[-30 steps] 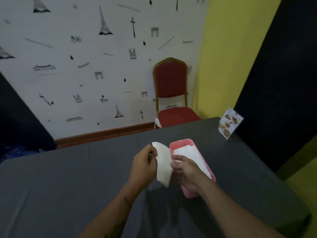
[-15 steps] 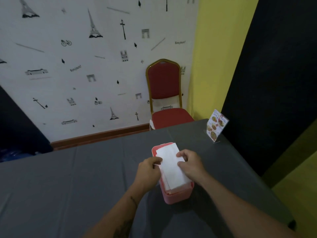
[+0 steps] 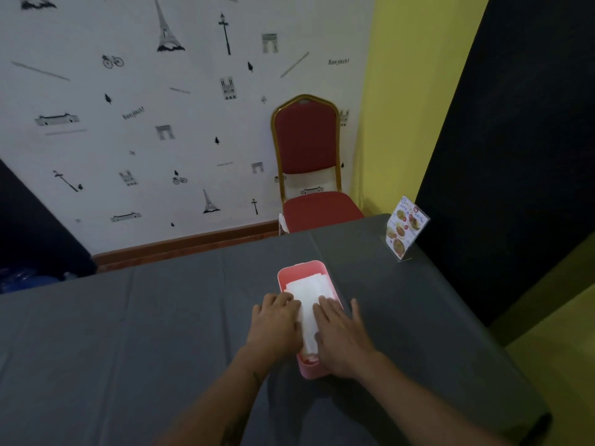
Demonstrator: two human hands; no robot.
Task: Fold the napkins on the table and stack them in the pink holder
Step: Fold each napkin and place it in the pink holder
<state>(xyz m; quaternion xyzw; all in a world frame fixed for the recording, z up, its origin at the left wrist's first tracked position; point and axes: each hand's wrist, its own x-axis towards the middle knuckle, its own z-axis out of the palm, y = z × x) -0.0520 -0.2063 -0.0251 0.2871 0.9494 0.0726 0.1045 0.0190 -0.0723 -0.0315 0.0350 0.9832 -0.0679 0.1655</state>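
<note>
Bench (image 3: 128, 333): covered in a dark grey cloth with fold creases. Menu card (image 3: 406, 230): in a clear stand, upright at the far right corner of the bench, printed with food pictures. Chair (image 3: 309, 169): red padded seat and back, gold frame, behind the bench against the wall. Wallpaper (image 3: 145, 123): white, with towers, bicycles, arches. Yellow wall (image 3: 412, 91): right of the chair. Brown skirting board (image 3: 186, 246): along the floor.

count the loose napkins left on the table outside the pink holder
0. The only napkins visible lie inside the pink holder, under the left hand and right hand; arms could hide some.
</note>
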